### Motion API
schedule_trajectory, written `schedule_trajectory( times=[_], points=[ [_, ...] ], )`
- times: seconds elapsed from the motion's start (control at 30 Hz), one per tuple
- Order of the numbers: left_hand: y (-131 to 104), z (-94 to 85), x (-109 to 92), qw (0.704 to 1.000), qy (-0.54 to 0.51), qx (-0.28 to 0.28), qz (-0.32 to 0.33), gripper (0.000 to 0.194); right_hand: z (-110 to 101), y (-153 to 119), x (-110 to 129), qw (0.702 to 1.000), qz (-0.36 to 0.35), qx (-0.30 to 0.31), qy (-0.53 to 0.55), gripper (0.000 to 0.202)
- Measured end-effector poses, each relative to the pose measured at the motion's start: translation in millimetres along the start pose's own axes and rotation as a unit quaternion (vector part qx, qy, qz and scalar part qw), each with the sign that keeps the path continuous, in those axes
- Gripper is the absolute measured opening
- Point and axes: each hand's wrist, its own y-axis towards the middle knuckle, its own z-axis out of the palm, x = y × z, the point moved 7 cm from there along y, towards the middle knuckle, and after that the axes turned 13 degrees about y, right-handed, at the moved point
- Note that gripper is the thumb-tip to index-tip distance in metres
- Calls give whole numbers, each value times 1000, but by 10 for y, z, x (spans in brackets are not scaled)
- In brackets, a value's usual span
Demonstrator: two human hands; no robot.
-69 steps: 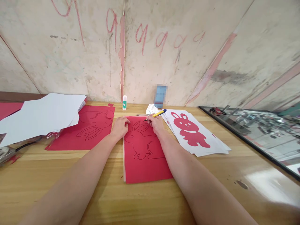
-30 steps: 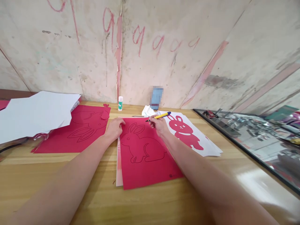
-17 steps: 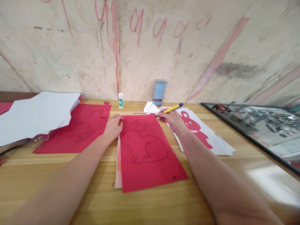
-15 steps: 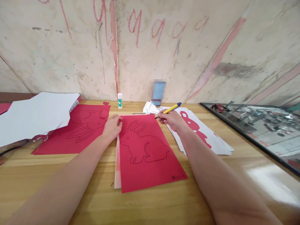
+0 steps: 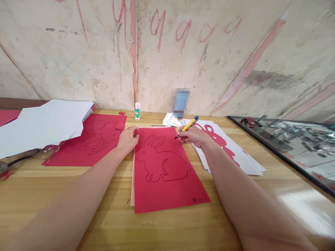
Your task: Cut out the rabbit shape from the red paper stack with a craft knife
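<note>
A red paper sheet (image 5: 167,164) with a printed rabbit outline lies in front of me. A pale sheet (image 5: 132,195) peeks out from under its left side. My left hand (image 5: 128,140) grips the red sheet near its upper left corner, fingers curled on the edge. At the upper right corner, my right hand (image 5: 192,135) holds a yellow pen (image 5: 188,124) with a dark blue end; its dark tip points down at the red sheet. Whether the tip touches the paper I cannot tell.
On the left lie another red rabbit sheet (image 5: 68,153) and white papers (image 5: 44,125). White sheets (image 5: 251,162) with a red cutout (image 5: 218,137) are at right. A glue stick (image 5: 137,111), crumpled tissue (image 5: 171,120) and blurred phone (image 5: 181,104) stand near the wall. A black-framed glass pane (image 5: 274,150) borders the right.
The red sheet has shifted slightly left over the pale sheet, so less of that shows. My right hand and the pen have come slightly nearer. The view has turned a little left.
</note>
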Motion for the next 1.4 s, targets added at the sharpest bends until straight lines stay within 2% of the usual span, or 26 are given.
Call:
schedule_trajectory(
  times=[0.13,0.33,0.5,0.7,0.83,0.97,1.1,1.27,1.4],
  points=[
    [10,2,28,1000,-24,-2,-15,28,5,22,-31,1000,-7,11,-9,26],
    [16,22,74,998,-53,-5,-26,29,31,33,-41,1000,-18,-4,-19,22],
    [12,14,75,998,-64,-8,-25,32,69,61,-51,999,-44,-8,-14,17],
    [24,21,54,998,-61,-20,-9,25,92,66,-57,998,-70,7,-4,19],
    [25,26,22,998,-46,-29,21,24,84,70,-24,996,-88,-10,-11,17],
    [13,11,-29,997,-23,-44,60,20,87,21,101,986,-161,-51,7,15],
    [-26,-19,-115,992,-8,-58,109,15,194,-58,133,977,-201,-60,33,14],
    [-88,-15,-246,983,12,-45,178,14,387,-108,35,978,-197,-49,40,14],
    [-97,10,-289,979,23,-23,201,17,472,-120,31,982,-179,-51,35,12]
  ],
)
